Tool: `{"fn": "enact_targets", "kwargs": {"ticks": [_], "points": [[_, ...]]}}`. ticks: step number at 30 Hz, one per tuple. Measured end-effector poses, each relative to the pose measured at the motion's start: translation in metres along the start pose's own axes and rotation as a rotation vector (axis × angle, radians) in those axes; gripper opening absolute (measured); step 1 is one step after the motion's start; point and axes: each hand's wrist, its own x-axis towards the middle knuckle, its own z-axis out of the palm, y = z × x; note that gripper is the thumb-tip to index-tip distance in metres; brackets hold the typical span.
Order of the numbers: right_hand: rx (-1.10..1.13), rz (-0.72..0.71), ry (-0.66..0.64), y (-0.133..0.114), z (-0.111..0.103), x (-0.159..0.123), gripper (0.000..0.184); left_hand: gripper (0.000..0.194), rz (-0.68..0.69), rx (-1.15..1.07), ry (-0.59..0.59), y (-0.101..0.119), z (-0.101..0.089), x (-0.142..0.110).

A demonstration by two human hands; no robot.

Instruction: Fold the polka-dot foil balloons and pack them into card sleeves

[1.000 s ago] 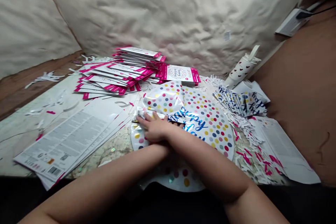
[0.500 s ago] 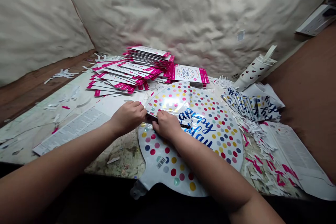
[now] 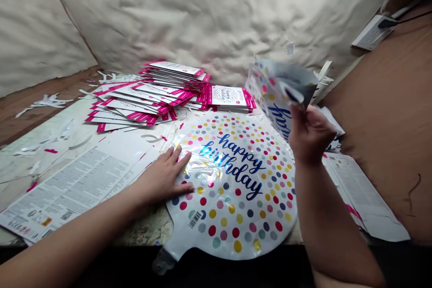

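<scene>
The left hand (image 3: 162, 177) lies open and flat, fingers spread, pressing on a deflated round foil balloon (image 3: 232, 184) printed "happy birthday" among coloured dots, which lies on the table (image 3: 145, 229) just right of that hand. The right hand (image 3: 312, 135) is raised, its fingers closed on a second foil balloon (image 3: 280, 90) (bunched and floppy, with blue lettering). Beyond the left hand sits a heap of pink-edged packaging cards (image 3: 172, 92), and printed sheets (image 3: 77, 184) lie just left of it.

Prob. stone table (image 3: 143, 229): foil balloon (image 3: 236, 207), pkgs (image 3: 148, 99)
</scene>
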Motion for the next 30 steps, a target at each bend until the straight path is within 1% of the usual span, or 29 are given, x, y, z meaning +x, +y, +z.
{"fn": "enact_targets", "kwargs": {"ticks": [1,2,3,4,5,6,7,8,9,10,11,12,13,14,15,16,18,20,21,22,23,24,25,26,28,29,30], "points": [[0.067,-0.075,-0.028,0.003,-0.008,-0.007,0.035,0.091,0.006,-0.013,-0.009,-0.003,-0.003,0.000],[0.155,-0.166,-0.123,0.006,-0.013,-0.018,0.030,0.084,0.005,-0.031,-0.017,-0.006,-0.008,0.000],[0.246,-0.254,-0.251,0.010,-0.016,-0.032,0.027,0.075,-0.009,-0.048,-0.010,-0.011,-0.014,-0.001],[0.325,-0.327,-0.390,0.014,-0.017,-0.049,0.026,0.066,-0.038,-0.059,0.026,-0.015,-0.022,-0.002],[0.380,-0.381,-0.533,0.020,-0.016,-0.067,0.027,0.058,-0.080,-0.059,0.105,-0.019,-0.031,-0.003],[0.410,-0.420,-0.670,0.027,-0.015,-0.083,0.029,0.052,-0.128,-0.047,0.232,-0.020,-0.041,-0.004],[0.418,-0.448,-0.797,0.036,-0.013,-0.098,0.029,0.046,-0.165,-0.028,0.387,-0.019,-0.050,-0.004],[0.418,-0.469,-0.906,0.044,-0.011,-0.110,0.030,0.042,-0.168,-0.012,0.536,-0.014,-0.058,-0.001],[0.420,-0.482,-0.999,0.053,-0.010,-0.119,0.030,0.038,-0.120,-0.012,0.647,-0.005,-0.063,0.004],[0.423,-0.492,-1.072,0.060,-0.008,-0.126,0.031,0.034,-0.015,-0.029,0.688,0.008,-0.065,0.012],[0.427,-0.499,-1.122,0.065,-0.007,-0.129,0.031,0.031,0.135,-0.055,0.659,0.024,-0.063,0.023],[0.431,-0.507,-1.147,0.069,-0.006,-0.132,0.031,0.031,0.321,-0.085,0.565,0.042,-0.058,0.036],[0.434,-0.520,-1.151,0.071,-0.006,-0.132,0.032,0.034,0.504,-0.091,0.404,0.061,-0.050,0.050],[0.435,-0.539,-1.133,0.072,-0.007,-0.133,0.033,0.038,0.641,-0.081,0.264,0.080,-0.040,0.064],[0.430,-0.557,-1.090,0.072,-0.009,-0.134,0.033,0.041,0.724,-0.064,0.150,0.097,-0.029,0.077],[0.419,-0.575,-1.036,0.071,-0.011,-0.136,0.034,0.044,0.755,-0.055,0.067,0.112,-0.017,0.088],[0.409,-0.617,-0.918,0.071,-0.018,-0.143,0.034,0.052,0.742,-0.054,-0.023,0.133,0.001,0.103],[0.442,-0.643,-0.828,0.071,-0.025,-0.151,0.033,0.055,0.709,-0.076,-0.054,0.140,0.013,0.108],[0.481,-0.631,-0.814,0.072,-0.028,-0.154,0.032,0.057,0.700,-0.087,-0.066,0.138,0.016,0.108],[0.524,-0.583,-0.824,0.072,-0.030,-0.156,0.030,0.058,0.684,-0.096,-0.082,0.133,0.017,0.106],[0.562,-0.485,-0.855,0.073,-0.031,-0.156,0.027,0.059,0.656,-0.101,-0.102,0.123,0.016,0.104],[0.586,-0.338,-0.904,0.074,-0.030,-0.153,0.024,0.060,0.611,-0.103,-0.120,0.109,0.014,0.102],[0.598,-0.150,-0.958,0.074,-0.029,-0.149,0.022,0.060,0.548,-0.103,-0.134,0.091,0.011,0.099],[0.602,0.081,-1.002,0.073,-0.026,-0.142,0.025,0.060,0.471,-0.106,-0.144,0.071,0.006,0.097],[0.593,0.544,-1.038,0.071,-0.017,-0.127,0.032,0.058,0.292,-0.144,-0.142,0.033,-0.008,0.090],[0.588,0.722,-1.039,0.068,-0.011,-0.119,0.033,0.057,0.188,-0.179,-0.134,0.018,-0.016,0.086],[0.585,0.850,-1.045,0.066,-0.005,-0.112,0.032,0.057,0.076,-0.208,-0.088,0.010,-0.025,0.080]]}}
